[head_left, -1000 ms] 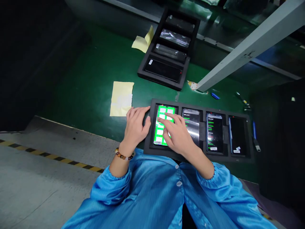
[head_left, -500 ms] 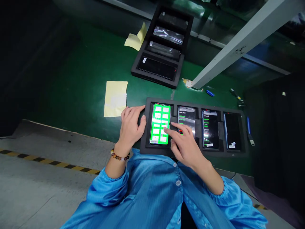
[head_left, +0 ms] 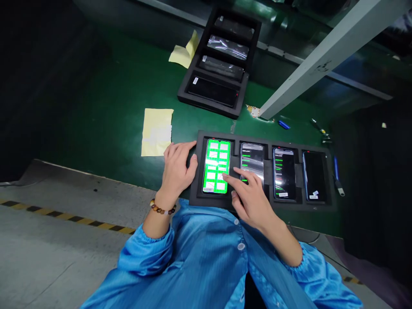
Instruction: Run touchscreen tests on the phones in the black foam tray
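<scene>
A black foam tray (head_left: 262, 205) lies at the near edge of the green bench and holds several phones side by side. The leftmost phone (head_left: 216, 163) glows with a green grid of white boxes. My right hand (head_left: 251, 197) has its index finger stretched out, the tip touching the lower right of that screen, the other fingers curled with nothing in them. My left hand (head_left: 176, 167) rests flat against the tray's left edge, fingers apart, thumb touching the foam. The phone beside it (head_left: 252, 159) and the third phone (head_left: 284, 171) show green text lines; the fourth phone (head_left: 313, 176) is dark.
A second black tray (head_left: 219, 105) with dark phones sits farther back. A yellow sheet (head_left: 156, 131) lies left of my hand and another yellow sheet (head_left: 185, 53) by the far tray. A grey beam (head_left: 318, 64) slants across the right. Small tools (head_left: 336, 178) lie right of the near tray.
My right index finger has slid down the green screen from its upper part to its lower right. The left hand has stayed at the tray's edge. The view shifted slightly.
</scene>
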### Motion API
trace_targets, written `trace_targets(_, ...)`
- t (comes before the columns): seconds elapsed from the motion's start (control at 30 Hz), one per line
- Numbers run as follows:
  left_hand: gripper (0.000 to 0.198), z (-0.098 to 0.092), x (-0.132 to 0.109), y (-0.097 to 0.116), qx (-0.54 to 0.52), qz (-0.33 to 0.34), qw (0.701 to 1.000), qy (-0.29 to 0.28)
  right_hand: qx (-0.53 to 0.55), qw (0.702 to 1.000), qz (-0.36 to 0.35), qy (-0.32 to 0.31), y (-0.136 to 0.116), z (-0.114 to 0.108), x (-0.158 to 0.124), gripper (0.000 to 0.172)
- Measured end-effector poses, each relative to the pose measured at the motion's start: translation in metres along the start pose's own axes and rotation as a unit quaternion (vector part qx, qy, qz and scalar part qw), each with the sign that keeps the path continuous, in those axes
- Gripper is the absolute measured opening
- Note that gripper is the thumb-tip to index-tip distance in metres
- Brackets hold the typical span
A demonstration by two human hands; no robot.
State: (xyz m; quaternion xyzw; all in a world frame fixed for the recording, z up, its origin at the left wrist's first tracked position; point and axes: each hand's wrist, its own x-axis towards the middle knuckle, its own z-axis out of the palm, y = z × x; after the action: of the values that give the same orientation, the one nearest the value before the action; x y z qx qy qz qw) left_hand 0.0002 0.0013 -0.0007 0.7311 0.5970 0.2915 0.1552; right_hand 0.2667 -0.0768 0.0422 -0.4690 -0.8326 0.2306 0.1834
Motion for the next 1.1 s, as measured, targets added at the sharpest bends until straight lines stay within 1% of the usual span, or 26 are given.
trace_targets(0.13,0.044,-0.001,0.000,0.001,0.001,-0.001,1.000,-0.002,0.019,0.997,-0.073,-0.029,-0.014,0.013,-0.006,0.057)
trace_targets(0.2,0.044,-0.001,0.000,0.002,0.002,-0.002,1.000,-0.001,0.023,0.995,-0.088,-0.029,-0.021,0.020,-0.007,0.057)
trace_targets(0.3,0.044,-0.001,-0.001,0.003,0.001,-0.005,1.000,-0.002,0.021,0.996,-0.078,-0.026,-0.024,0.024,-0.009,0.057)
trace_targets(0.43,0.045,0.001,0.000,0.001,-0.002,-0.009,1.000,-0.004,0.028,0.999,-0.038,-0.010,-0.018,0.014,-0.017,0.055)
trace_targets(0.53,0.044,-0.001,0.001,0.000,-0.003,-0.010,1.000,-0.005,0.044,0.998,-0.012,0.043,-0.008,0.001,-0.027,0.051)
trace_targets(0.63,0.042,-0.007,-0.003,0.006,-0.024,-0.021,1.000,0.001,0.036,0.989,0.045,0.133,0.013,-0.011,-0.040,0.047)
trace_targets(0.73,0.044,-0.012,-0.015,0.025,-0.078,-0.051,0.996,0.010,-0.008,0.967,0.110,0.231,0.048,-0.025,-0.060,0.040)
trace_targets(0.83,0.051,-0.007,-0.028,0.049,-0.109,-0.072,0.991,-0.007,-0.069,0.934,0.170,0.306,0.085,-0.038,-0.083,0.035)
trace_targets(0.9,0.055,-0.001,-0.032,0.059,-0.093,-0.080,0.992,-0.028,-0.100,0.912,0.210,0.338,0.103,-0.043,-0.096,0.037)
trace_targets(0.97,0.055,0.006,-0.028,0.061,-0.069,-0.081,0.994,-0.040,-0.106,0.897,0.236,0.357,0.111,-0.044,-0.102,0.039)
trace_targets(1.03,0.053,0.008,-0.019,0.056,-0.057,-0.069,0.995,-0.038,-0.086,0.894,0.244,0.367,0.111,-0.041,-0.103,0.040)
trace_targets(1.1,0.051,0.007,-0.005,0.048,-0.051,-0.055,0.997,-0.025,-0.053,0.898,0.242,0.364,0.105,-0.037,-0.100,0.039)
